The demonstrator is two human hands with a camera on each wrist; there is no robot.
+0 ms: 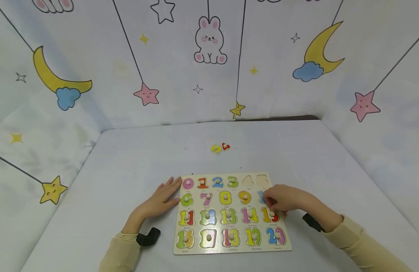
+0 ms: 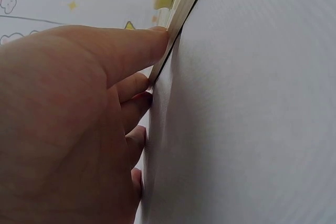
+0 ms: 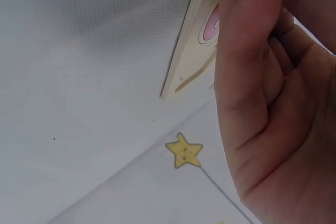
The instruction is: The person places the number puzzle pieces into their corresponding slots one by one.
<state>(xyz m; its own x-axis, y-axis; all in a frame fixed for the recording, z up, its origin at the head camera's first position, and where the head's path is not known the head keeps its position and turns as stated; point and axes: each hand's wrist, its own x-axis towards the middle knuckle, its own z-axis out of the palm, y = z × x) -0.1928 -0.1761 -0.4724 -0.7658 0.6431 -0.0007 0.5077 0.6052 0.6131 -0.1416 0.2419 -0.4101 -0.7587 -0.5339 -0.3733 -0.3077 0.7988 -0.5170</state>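
Observation:
A wooden number puzzle board (image 1: 196, 250) lies on the table, with knobbed number pieces from 0 to 20 in rows. My left hand (image 1: 163, 198) has its fingers spread straight, with thumb and fingertips touching the board's left edge; the left wrist view shows the thumb against the wooden side. At the board's right side my right hand (image 1: 286, 197) is curled over the number 10 piece (image 1: 261, 197), pinching it. Only its blue 1 shows; the knob is hidden by the fingers. Two recesses at the top right show bare wood.
Beyond the board lie two loose pieces, a yellow number 5 (image 1: 216, 148) and a red number 4 (image 1: 225, 146). A white cloth covers the table (image 1: 145, 155). Printed fabric walls (image 1: 182, 75) with stars, moons and a rabbit rise at the back and sides.

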